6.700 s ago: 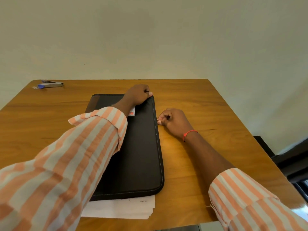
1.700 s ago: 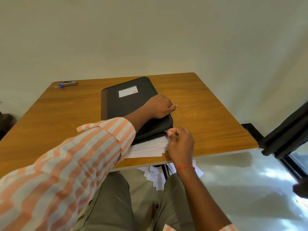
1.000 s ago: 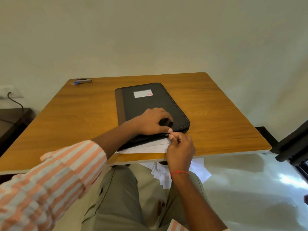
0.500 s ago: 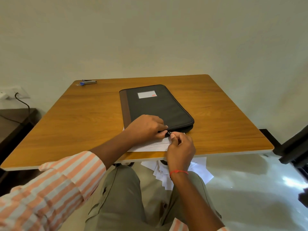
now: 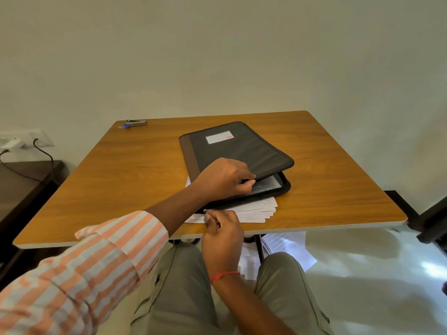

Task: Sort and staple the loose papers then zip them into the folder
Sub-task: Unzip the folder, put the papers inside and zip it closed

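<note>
- Folder point(image 5: 242, 151) lies on papers point(image 5: 256, 210), open a bit at the front.
- My left hand point(image 5: 223, 178) grips its top edge.
- My right hand point(image 5: 223, 228) pinches the zip pull point(image 5: 205, 210).

table point(image 5: 125, 189): wooden top, mid-frame | wall point(image 5: 217, 56): plain, pale, upper half | side cabinet point(image 5: 21, 187): dark, left edge | wall socket point(image 5: 23, 141): left, above cabinet, black cable point(image 5: 47, 153) hanging from it | floor point(image 5: 362, 274): glossy, lower right

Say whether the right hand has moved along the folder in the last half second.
Yes. The right hand, pinching the zipper pull, has gone left along the folder's near edge, toward the brown spine.
</note>
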Motion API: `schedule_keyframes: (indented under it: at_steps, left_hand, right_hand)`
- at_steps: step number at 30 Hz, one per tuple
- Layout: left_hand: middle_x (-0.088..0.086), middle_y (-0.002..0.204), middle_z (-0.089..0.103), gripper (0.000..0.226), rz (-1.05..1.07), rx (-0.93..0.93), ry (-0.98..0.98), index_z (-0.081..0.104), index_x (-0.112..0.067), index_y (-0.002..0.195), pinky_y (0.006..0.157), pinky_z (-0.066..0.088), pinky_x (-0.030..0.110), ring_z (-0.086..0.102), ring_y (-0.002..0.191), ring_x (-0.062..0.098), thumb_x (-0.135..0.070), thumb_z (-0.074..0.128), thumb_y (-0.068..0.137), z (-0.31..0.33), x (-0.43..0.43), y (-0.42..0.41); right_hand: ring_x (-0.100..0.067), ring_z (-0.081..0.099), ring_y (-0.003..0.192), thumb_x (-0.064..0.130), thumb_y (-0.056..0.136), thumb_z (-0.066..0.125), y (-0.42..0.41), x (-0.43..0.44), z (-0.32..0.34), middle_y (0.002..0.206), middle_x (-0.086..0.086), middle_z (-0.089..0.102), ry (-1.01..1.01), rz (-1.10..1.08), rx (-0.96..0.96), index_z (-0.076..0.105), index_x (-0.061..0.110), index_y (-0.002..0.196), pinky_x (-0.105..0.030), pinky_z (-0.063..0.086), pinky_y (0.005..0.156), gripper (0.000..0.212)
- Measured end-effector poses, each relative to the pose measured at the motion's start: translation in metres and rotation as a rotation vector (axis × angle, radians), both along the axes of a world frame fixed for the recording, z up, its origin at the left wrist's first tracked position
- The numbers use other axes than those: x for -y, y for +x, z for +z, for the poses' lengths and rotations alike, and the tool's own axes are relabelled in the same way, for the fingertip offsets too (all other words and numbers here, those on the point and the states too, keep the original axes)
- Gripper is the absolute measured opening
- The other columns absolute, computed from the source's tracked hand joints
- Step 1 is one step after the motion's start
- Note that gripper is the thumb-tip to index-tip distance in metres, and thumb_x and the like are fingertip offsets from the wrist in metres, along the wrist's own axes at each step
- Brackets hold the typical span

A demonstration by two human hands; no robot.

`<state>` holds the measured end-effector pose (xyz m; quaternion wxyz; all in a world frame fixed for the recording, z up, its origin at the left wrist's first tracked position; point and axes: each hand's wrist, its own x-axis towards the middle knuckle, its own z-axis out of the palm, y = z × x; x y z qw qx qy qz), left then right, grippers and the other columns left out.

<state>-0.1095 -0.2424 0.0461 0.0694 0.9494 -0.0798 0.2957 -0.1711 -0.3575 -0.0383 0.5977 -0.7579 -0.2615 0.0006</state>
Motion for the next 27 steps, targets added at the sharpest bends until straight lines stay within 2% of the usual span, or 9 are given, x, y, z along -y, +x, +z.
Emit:
schedule_keyframes:
  at_steps: [6,10,13,15,18,21,24,26,27]
  left_hand:
    - [0.003,0.074,0.074,0.011,0.034,0.316,-0.037,0.081,-0.005,0.089,0.053,0.054,0.026,0.067,0.063,0.014,-0.013,0.073,0.087,-0.012,-0.005,-0.013]
    - [0.005,0.077,0.074,0.009,0.088,0.445,-0.035,0.080,-0.004,0.088,0.058,0.053,0.021,0.067,0.065,0.015,-0.011,0.074,0.088,-0.014,-0.010,-0.024]
    - [0.006,0.080,0.073,0.007,0.153,0.548,-0.092,0.078,-0.001,0.091,0.060,0.057,0.028,0.068,0.068,0.015,-0.006,0.077,0.087,-0.011,-0.010,-0.035]
    - [0.003,0.088,0.073,0.017,0.255,0.589,-0.265,0.074,0.000,0.099,0.068,0.057,0.016,0.067,0.075,0.006,-0.001,0.080,0.083,-0.007,-0.004,-0.045]
    - [-0.006,0.095,0.064,0.037,0.364,0.686,-0.548,0.062,-0.006,0.118,0.075,0.050,0.002,0.063,0.087,-0.010,-0.005,0.077,0.084,-0.006,0.004,-0.063]
    - [0.000,0.095,0.059,0.040,0.392,0.829,-0.622,0.055,-0.018,0.125,0.071,0.055,0.010,0.061,0.090,-0.003,-0.010,0.066,0.088,-0.008,-0.001,-0.081]
    - [0.008,0.112,0.058,0.047,0.472,0.923,-0.780,0.053,-0.013,0.130,0.070,0.056,0.012,0.064,0.102,0.010,0.009,0.063,0.089,-0.010,-0.009,-0.097]
    - [-0.004,0.114,0.064,0.045,0.524,0.963,-0.925,0.052,-0.006,0.132,0.077,0.055,0.013,0.067,0.105,0.008,0.013,0.056,0.092,-0.012,-0.013,-0.106]
    - [-0.018,0.106,0.066,0.040,0.580,0.972,-0.961,0.054,-0.003,0.131,0.075,0.054,0.013,0.068,0.097,0.003,0.011,0.053,0.093,-0.013,-0.017,-0.111]
  right_hand:
    - [-0.006,0.061,0.086,0.015,0.093,0.062,0.000,0.001,-0.003,0.098,0.009,0.063,-0.090,0.063,0.087,0.075,0.024,0.102,-0.021,0.053,0.074,0.018]
    - [-0.005,0.057,0.078,0.034,0.095,0.061,0.026,0.014,0.015,0.088,0.008,0.059,-0.165,0.211,0.074,0.068,0.025,0.082,-0.020,0.049,0.069,0.017]
    - [-0.012,0.059,0.088,0.045,0.095,0.056,0.090,0.029,0.033,0.092,0.005,0.061,-0.198,-0.096,0.197,0.067,0.027,0.094,-0.026,0.050,0.073,0.021]
    - [-0.025,0.053,0.106,0.051,0.092,0.058,0.144,0.030,0.039,0.110,-0.006,0.059,-0.422,-0.314,0.209,0.062,0.020,0.115,-0.039,0.047,0.089,0.039]
    - [-0.038,0.048,0.117,0.060,0.088,0.057,0.194,0.025,0.044,0.125,-0.021,0.054,-0.712,-0.370,0.018,0.056,0.010,0.124,-0.048,0.039,0.101,0.062]
    - [-0.037,0.054,0.111,0.058,0.087,0.058,0.208,0.014,0.037,0.117,-0.019,0.061,-0.767,-0.318,-0.002,0.060,0.009,0.115,-0.046,0.045,0.098,0.057]
    - [-0.036,0.059,0.103,0.052,0.088,0.058,0.205,0.004,0.035,0.108,-0.016,0.066,-0.760,-0.291,0.004,0.061,0.009,0.108,-0.046,0.049,0.093,0.048]
    - [-0.036,0.060,0.102,0.047,0.092,0.058,0.204,0.000,0.035,0.106,-0.015,0.067,-0.749,-0.282,-0.003,0.062,0.008,0.106,-0.045,0.050,0.091,0.042]
    - [-0.036,0.061,0.101,0.045,0.093,0.057,0.202,-0.002,0.035,0.104,-0.016,0.068,-0.733,-0.282,0.005,0.064,0.008,0.104,-0.045,0.050,0.090,0.039]
